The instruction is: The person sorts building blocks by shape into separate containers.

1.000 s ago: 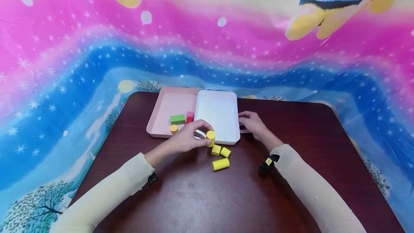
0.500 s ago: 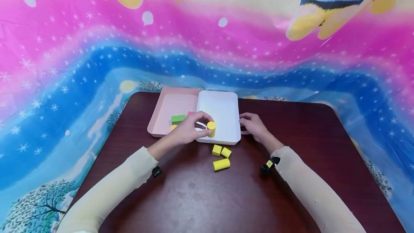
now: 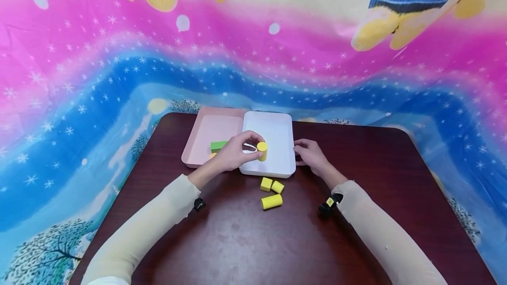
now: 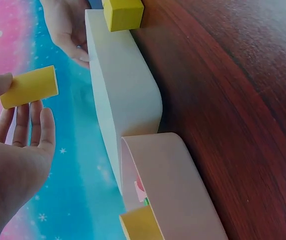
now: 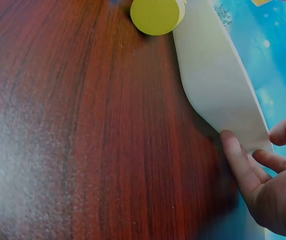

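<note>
Over the white tray (image 3: pixel 273 123), my left hand (image 3: pixel 234 151) pinches a yellow cylinder block (image 3: pixel 262 151) between thumb and fingertips. In the left wrist view the block (image 4: pixel 30 87) is held above the tray's rim. My right hand (image 3: pixel 314 158) touches the tray's right outer wall; in the right wrist view the fingers (image 5: pixel 240 162) rest against that wall without gripping anything. On the table in front of the tray lie a yellow cube (image 3: pixel 266 184), a short yellow cylinder (image 3: pixel 278 187) and a longer yellow cylinder (image 3: pixel 271 202).
A pink tray (image 3: pixel 189 155) adjoins the white tray's left side. It holds a green block (image 3: pixel 218 146), a yellow-orange block (image 4: pixel 142 224) and a pink-red piece (image 4: pixel 140 189), partly hidden by the left hand in the head view. A patterned cloth (image 3: pixel 237 56) hangs behind the dark table (image 3: pixel 237 241).
The left hand has lifted the yellow cylinder away from the other yellow blocks and carried it forward over the white tray. The right hand has stayed at the tray's side.
</note>
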The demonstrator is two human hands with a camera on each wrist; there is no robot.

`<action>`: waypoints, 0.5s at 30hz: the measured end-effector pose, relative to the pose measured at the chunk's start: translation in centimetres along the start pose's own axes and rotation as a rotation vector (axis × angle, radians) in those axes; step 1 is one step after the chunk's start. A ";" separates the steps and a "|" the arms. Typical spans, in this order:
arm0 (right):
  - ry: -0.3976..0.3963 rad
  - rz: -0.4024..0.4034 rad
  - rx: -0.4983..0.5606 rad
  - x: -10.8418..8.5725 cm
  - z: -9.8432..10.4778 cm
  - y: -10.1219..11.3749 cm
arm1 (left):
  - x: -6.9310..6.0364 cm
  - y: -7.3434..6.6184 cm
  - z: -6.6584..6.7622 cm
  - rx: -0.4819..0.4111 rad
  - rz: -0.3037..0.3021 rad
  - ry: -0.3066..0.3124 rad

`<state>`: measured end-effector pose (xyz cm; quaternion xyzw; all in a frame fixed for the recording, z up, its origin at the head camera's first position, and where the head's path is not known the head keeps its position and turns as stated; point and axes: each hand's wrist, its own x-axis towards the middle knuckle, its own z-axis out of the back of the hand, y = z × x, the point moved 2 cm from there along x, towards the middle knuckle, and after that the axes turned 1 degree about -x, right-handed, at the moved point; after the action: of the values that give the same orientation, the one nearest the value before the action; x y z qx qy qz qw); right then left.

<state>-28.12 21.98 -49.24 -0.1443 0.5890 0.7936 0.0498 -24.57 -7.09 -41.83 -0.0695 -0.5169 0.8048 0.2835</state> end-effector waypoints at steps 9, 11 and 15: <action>-0.008 -0.001 0.001 0.1 -0.1 0.0 | 0.8 0.5 -0.5 -0.051 0.010 -0.002; -0.013 0.005 0.002 0.1 -0.1 0.0 | 1.0 0.6 -0.7 -0.055 0.007 -0.008; -0.011 0.006 0.000 0.0 -0.1 0.0 | 1.3 1.0 -1.2 -0.060 0.012 -0.006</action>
<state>-28.13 21.87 -49.30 -0.1382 0.5892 0.7945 0.0504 -25.52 -5.81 -42.99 -0.0788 -0.5413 0.7907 0.2748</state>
